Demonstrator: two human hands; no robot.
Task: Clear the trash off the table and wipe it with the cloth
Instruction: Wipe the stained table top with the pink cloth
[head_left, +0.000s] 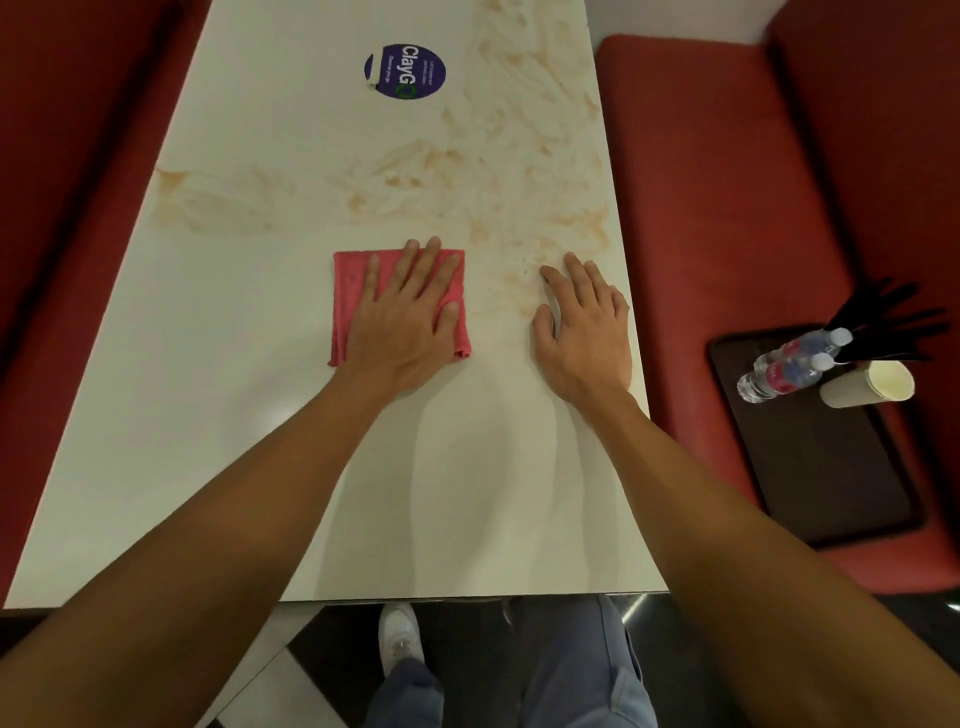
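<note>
Flat left hand (402, 317) presses a folded pink cloth (353, 306) on the smeared white table (208, 364).
Right hand (584, 325) rests open-fingered beside it; brownish streaks mark the smooth tabletop.

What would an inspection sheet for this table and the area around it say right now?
Surface: white table; near part looks clean, orange-brown smears cover the far part and right side.
Job's things: pink cloth, folded, flat on the table.
Clutter: only a round blue sticker on the table; two plastic bottles, a paper cup and black utensils lie on a dark tray.
Hands: left hand presses flat on the cloth; right hand rests flat on the table.
Cables: nothing seen.
Surroundings: red bench seats on both sides; the tray sits on the right one.
</note>
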